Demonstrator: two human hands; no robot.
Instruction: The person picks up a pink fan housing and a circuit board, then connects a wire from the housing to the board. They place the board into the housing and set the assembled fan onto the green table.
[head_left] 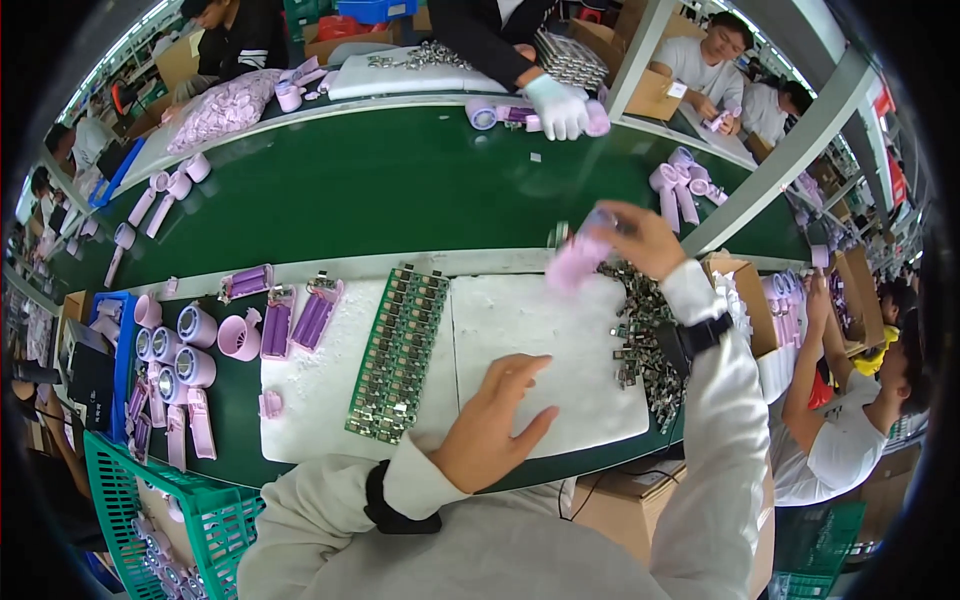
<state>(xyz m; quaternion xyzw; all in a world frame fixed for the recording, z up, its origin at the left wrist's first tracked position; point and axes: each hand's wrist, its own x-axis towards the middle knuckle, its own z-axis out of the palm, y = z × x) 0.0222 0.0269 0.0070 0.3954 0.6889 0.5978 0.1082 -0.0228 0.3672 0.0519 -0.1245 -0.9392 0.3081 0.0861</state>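
My right hand (pixel 640 240) grips a pink handheld fan part (pixel 575 262), smeared by motion, above the far right of the white foam mat (pixel 500 320). Below that hand lies a heap of small circuit boards (pixel 655 365). My left hand (pixel 495 425) hovers at the mat's near edge, fingers apart and holding nothing. To its left rests a green circuit board panel (pixel 398 350). Beyond the panel are pink handle shells with purple battery cells (pixel 317 312). One small pink piece (pixel 270 404) sits near the mat's left edge.
Pink fan heads (pixel 196 326) cluster at the left beside a blue tray (pixel 122 370). A green basket (pixel 215 515) stands lower left. Across the green conveyor belt (pixel 350 185), a co-worker's gloved hand (pixel 558 106) touches fan parts. A metal post (pixel 780 150) slants at the right, near a cardboard box (pixel 745 300).
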